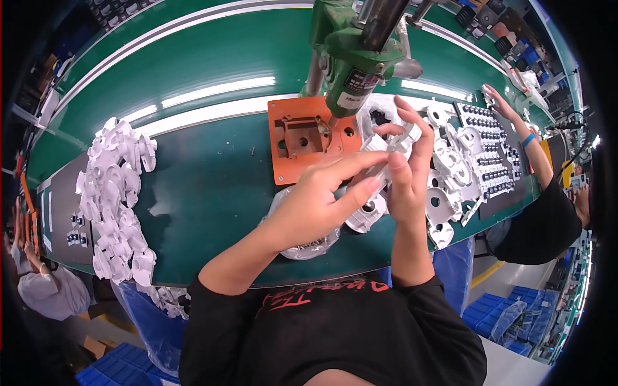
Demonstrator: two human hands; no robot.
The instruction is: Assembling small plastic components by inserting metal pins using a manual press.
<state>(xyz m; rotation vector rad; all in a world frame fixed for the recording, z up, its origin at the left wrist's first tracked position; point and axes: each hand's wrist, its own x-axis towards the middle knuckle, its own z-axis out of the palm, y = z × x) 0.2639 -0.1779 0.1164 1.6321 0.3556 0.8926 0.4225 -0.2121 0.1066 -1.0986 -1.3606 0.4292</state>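
Note:
A white moulded plastic part (376, 143) is held up between my hands, just right of an orange fixture block (280, 166). My right hand (410, 183) grips it from the right, with the thumb and fingers around it. My left hand (318, 202) reaches across from the left, its thumb and index finger closed on the near side of the same part. My fingers hide much of its shape. Beneath my left wrist sits a clear plastic bag (309, 251) with small metal pieces. Another white part (365, 217) lies on the table under my hands.
A green bench press (351, 55) stands over the fixture block. White plastic parts (116, 186) are heaped at the left; more white parts (450, 167) lie at the right, beside rows of small black components (492, 151). A co-worker's arm (531, 145) reaches in at the far right.

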